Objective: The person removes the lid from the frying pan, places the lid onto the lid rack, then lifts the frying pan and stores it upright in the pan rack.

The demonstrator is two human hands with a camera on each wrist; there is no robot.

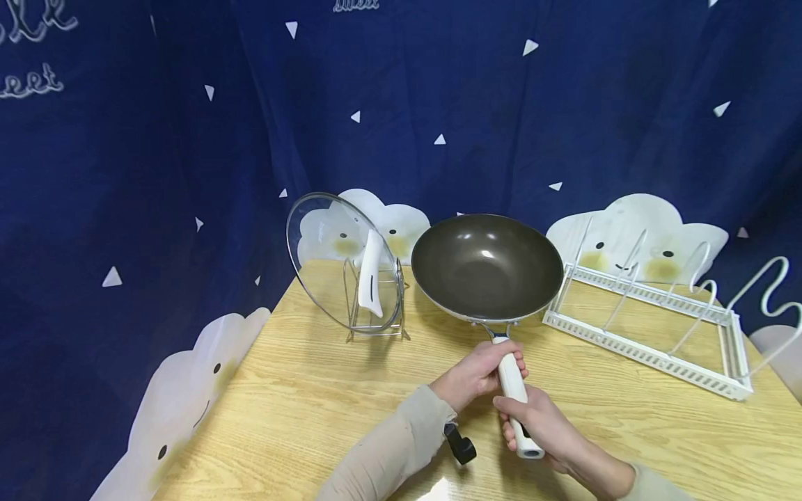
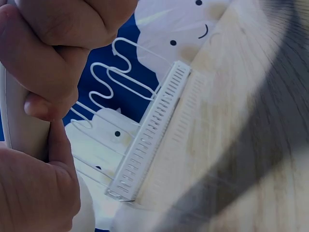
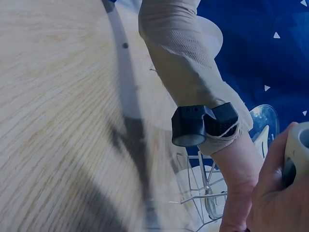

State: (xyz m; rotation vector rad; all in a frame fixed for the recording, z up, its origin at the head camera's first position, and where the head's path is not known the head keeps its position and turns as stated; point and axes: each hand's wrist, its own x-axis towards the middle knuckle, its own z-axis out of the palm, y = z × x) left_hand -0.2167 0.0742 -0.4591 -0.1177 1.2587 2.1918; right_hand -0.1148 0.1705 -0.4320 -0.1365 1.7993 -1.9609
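Note:
A deep frying pan (image 1: pixel 487 268) with a dark brown inside is held out in front of me, its open side tipped toward the head camera. Both hands grip its white handle (image 1: pixel 511 379). My left hand (image 1: pixel 477 370) holds the part close to the pan, while my right hand (image 1: pixel 544 423) wraps the handle nearer its end, thumb lying across the top. Whether the pan's base touches the table is hidden. In the right wrist view, the handle's end (image 3: pixel 300 145) pokes out beside the right hand.
Left of the pan, a glass lid (image 1: pixel 319 296) with a white grip (image 1: pixel 370 275) leans upright in a small wire stand (image 1: pixel 348 296). On the right lies a white rack (image 1: pixel 645 353) with tall wire dividers. A dark blue curtain (image 1: pixel 401 167) hangs behind the wooden table (image 1: pixel 301 403).

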